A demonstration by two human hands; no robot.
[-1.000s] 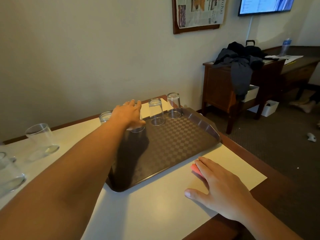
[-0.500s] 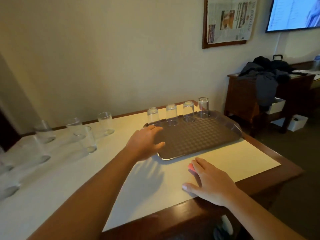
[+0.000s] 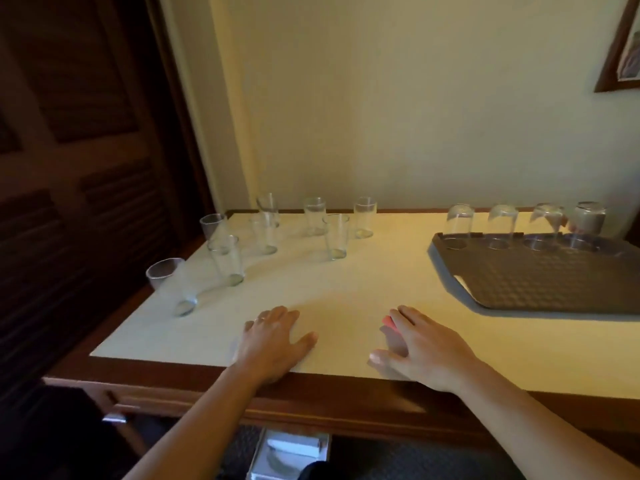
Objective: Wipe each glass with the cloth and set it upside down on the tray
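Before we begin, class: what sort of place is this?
Probably a hotel room: glasses beside a serving tray on a wooden desk, a louvred closet door, a framed picture.

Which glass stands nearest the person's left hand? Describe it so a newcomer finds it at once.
Start at the cream table top and go to the cluster of upright glasses on its left. The nearest glass stands at the left edge, ahead of the left hand. It alone sits apart, closest to the front.
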